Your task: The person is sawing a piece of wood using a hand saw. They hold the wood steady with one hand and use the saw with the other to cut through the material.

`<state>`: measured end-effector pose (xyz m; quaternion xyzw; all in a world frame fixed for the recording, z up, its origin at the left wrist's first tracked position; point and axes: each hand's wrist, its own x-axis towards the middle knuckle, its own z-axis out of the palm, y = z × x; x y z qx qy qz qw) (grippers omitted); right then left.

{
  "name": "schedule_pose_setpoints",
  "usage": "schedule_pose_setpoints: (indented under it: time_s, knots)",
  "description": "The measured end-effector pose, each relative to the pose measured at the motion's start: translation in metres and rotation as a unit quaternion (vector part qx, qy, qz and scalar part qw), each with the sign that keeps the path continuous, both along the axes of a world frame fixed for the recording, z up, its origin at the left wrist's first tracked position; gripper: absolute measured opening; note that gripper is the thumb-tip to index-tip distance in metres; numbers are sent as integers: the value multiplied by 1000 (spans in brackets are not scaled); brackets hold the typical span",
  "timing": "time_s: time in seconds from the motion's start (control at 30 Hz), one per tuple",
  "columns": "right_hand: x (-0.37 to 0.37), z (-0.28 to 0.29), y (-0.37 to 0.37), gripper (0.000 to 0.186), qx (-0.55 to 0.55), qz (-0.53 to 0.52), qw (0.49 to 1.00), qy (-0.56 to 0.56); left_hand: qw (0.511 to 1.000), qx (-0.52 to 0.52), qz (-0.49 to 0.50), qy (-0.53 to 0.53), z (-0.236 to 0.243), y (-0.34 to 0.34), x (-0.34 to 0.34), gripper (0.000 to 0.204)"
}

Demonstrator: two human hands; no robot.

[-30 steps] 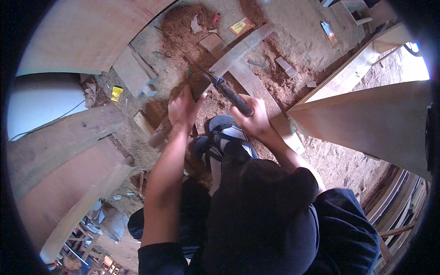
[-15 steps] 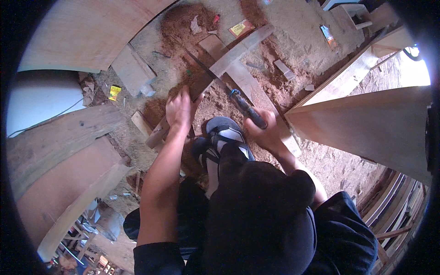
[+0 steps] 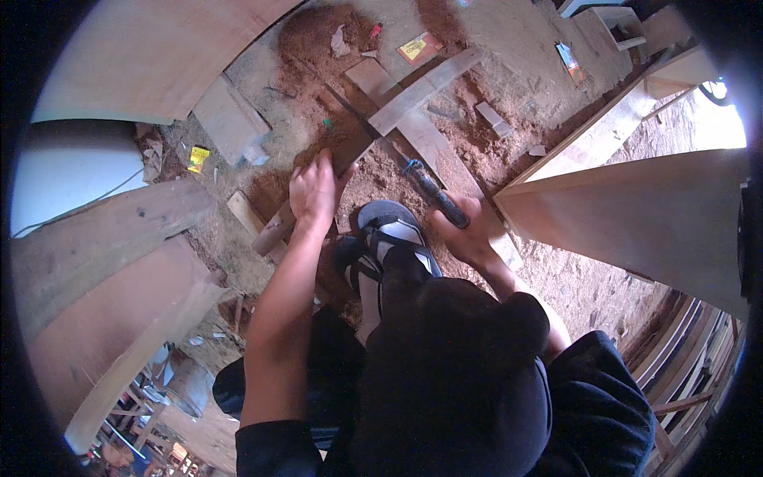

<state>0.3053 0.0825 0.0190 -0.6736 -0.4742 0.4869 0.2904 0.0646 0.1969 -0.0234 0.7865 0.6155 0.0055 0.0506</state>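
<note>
My right hand [image 3: 465, 230] is closed around the dark handle of a handsaw [image 3: 435, 195], with blue string tied near the front of the handle. Its narrow blade points away to the upper left and crosses a long wooden board [image 3: 425, 89]. Left of the blade, my left hand [image 3: 314, 192] grips the same board, thumb on the near side and fingers over the top. How deep the blade sits in the wood, I cannot tell. Beneath the board lies another flat plank [image 3: 445, 155], slanting toward my right hand. My sandalled foot [image 3: 389, 226] is between the two hands.
Sawdust [image 3: 318, 40] covers much of the ground, with a small wood block [image 3: 494, 119] and yellow packets [image 3: 198, 159] on it. Large wooden panels stand at upper left and at right [image 3: 628, 215]. Thick timbers [image 3: 111, 219] lie at left; thin strips [image 3: 683, 350] are stacked at lower right.
The saw has slid slightly back toward me and to the right, along with my right hand. My left hand remains on the board, almost unmoved.
</note>
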Motion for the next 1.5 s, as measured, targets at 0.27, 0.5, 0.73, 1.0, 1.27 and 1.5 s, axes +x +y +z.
schedule_pose_setpoints:
  time_s: [0.27, 0.5, 0.73, 1.0, 1.27, 1.5]
  knots:
    - [17, 21, -39, 29, 56, 38, 998, 19, 999, 21, 32, -33, -15, -2, -9, 48]
    - [-7, 18, 8, 25, 36, 43, 998, -43, 1000, 15, -7, -20, -8, -1, -4, 47]
    - [2, 7, -4, 15, 107, 39, 993, -20, 999, 2, 10, -35, -5, -3, -1, 48]
    - [11, 21, -48, 17, 67, -4, 995, 80, 999, 31, 4, 7, -17, 2, -9, 51]
    - [-8, -25, 19, 23, 130, -2, 990, -62, 1000, -10, -4, -16, -3, 5, 4, 50]
    - [27, 39, -65, 16, 16, -32, 996, 83, 998, 61, -14, -31, -13, 2, -1, 48]
